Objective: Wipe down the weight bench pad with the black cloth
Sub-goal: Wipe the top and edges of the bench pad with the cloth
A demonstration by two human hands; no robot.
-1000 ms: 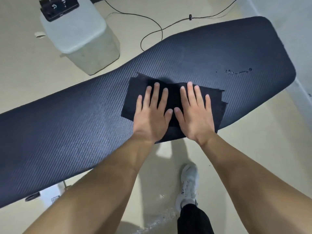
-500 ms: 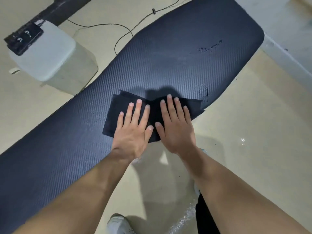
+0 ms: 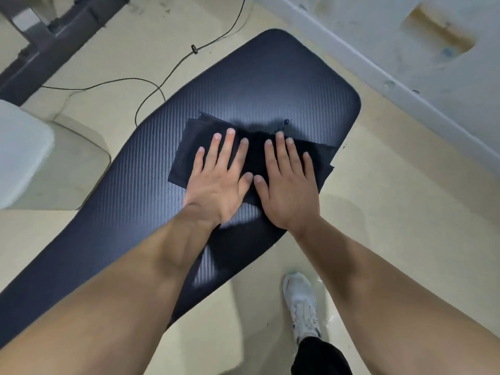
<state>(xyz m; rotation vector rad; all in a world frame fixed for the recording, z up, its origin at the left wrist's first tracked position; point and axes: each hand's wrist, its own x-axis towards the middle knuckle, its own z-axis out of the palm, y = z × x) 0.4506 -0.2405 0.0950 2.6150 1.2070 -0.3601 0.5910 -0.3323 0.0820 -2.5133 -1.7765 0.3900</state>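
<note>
Here, pressing the black cloth (image 3: 251, 155) flat on the weight bench pad (image 3: 270, 85) near its wide end: left hand (image 3: 216, 182) and right hand (image 3: 289, 190), fingers (image 3: 228, 147) spread, gripping nothing. Risk: cloth sliding off the right edge, or missing the droplet (image 3: 286, 121) just beyond.

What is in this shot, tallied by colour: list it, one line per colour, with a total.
Black or dark: 3, the black cloth, the weight bench pad, the cable
White or pale: 2, the shoe, the pale box
Bare hands: 2, left hand, right hand, both flat on the cloth
Total: 7
</note>
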